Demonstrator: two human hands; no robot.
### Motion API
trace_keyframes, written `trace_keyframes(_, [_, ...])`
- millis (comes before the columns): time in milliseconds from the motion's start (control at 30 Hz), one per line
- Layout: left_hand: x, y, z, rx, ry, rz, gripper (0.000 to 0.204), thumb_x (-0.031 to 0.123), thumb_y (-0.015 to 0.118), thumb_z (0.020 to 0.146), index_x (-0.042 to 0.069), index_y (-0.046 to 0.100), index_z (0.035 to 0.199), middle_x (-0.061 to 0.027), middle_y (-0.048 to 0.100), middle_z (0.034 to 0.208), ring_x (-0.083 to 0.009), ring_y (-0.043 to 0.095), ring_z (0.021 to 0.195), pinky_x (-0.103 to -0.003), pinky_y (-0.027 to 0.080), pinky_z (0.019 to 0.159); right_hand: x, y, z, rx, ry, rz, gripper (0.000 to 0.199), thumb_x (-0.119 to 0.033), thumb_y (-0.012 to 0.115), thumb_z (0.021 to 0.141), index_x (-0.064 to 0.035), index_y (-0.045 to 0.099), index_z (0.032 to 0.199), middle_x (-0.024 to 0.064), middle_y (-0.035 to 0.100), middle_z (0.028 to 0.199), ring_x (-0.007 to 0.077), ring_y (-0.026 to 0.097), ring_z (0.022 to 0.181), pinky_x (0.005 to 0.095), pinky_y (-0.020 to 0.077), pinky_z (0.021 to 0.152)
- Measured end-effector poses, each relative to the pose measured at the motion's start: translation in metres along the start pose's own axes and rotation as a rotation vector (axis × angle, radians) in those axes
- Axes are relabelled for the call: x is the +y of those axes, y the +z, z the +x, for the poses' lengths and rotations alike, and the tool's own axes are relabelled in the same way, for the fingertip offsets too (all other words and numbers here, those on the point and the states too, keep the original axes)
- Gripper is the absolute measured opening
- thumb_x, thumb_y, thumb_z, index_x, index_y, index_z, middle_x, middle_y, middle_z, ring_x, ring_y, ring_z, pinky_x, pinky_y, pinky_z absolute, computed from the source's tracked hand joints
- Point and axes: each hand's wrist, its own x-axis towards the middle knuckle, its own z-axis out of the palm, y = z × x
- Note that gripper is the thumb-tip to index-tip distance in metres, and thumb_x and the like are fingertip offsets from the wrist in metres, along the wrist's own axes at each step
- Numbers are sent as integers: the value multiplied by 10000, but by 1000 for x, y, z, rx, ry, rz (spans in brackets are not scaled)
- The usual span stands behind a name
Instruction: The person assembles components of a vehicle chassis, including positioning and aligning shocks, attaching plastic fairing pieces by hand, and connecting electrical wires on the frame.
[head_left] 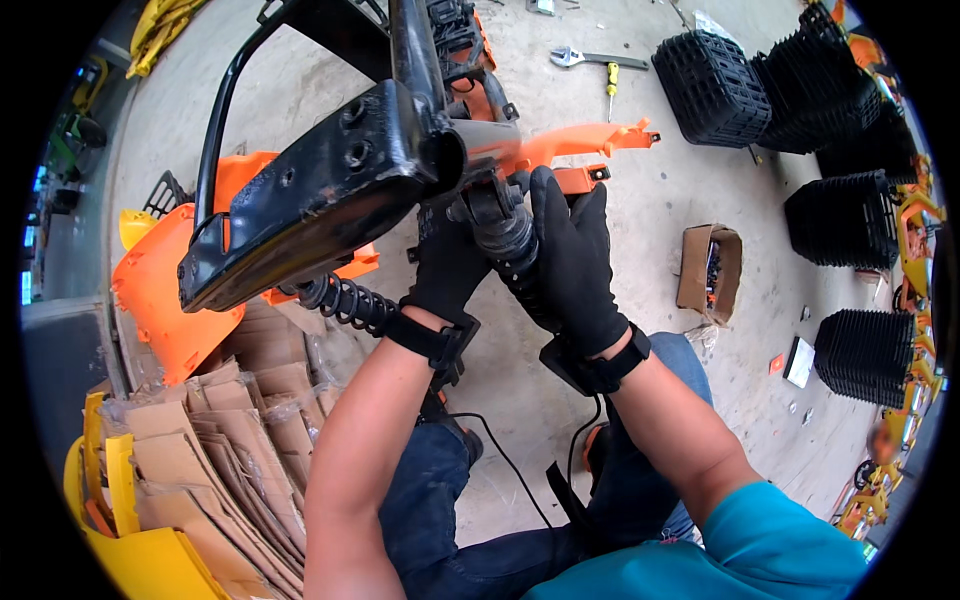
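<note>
The black shock absorber is sitting upright-ish in the middle of the view, its long axis running from the black metal frame above, down and slightly to the right toward the person's lap. Its upper end is meeting the frame just beside the round tube opening, and its ribbed body is lying between the two gloved hands, off the floor altogether.

The right hand is wrapping around the shock absorber from the right, fingers pointing up along its length and closing on it. The left hand is pressing in from the left at the same height, closing on the upper part under the frame; exactly what its fingertips are pinching I cannot tell. Both hands are equally near.

A second coil spring shock is hanging out to the left below the frame, lying nearly crosswise. Orange plastic body panels are lying behind the frame. Flattened cardboard is piling up at the lower left of the concrete floor, with a small open cardboard box to the right and stacks of black ribbed parts along the right edge. A wrench and screwdriver are lying near the far edge.
</note>
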Motion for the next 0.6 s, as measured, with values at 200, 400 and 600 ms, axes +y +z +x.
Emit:
trace_keyframes(200, [13,-10,-39,-45,613,1363,195,172,589,898,29,547,1024,-89,530,738,-234,546,642,-344,457,620,1,-13,8,-58,113,158,214,-188,557,997,-13,572,1120,53,653,915,77,597,678,227,487,581])
trace_keyframes(400, [198,76,-164,-302,485,1769,511,256,804,718,10,626,1129,-132,653,1051,-308,642,940,-388,509,834,24,-38,15,-1,44,172,252,-220,582,983,-20,611,1133,39,643,926,78,593,756,253,480,639])
trace_keyframes(600, [226,82,-73,-79,292,1626,805,248,907,609,-7,528,1272,-186,656,1122,-282,657,1001,-350,498,889,18,-37,21,-40,-17,161,255,-217,596,969,-18,622,1127,63,668,957,126,613,842,309,493,727])
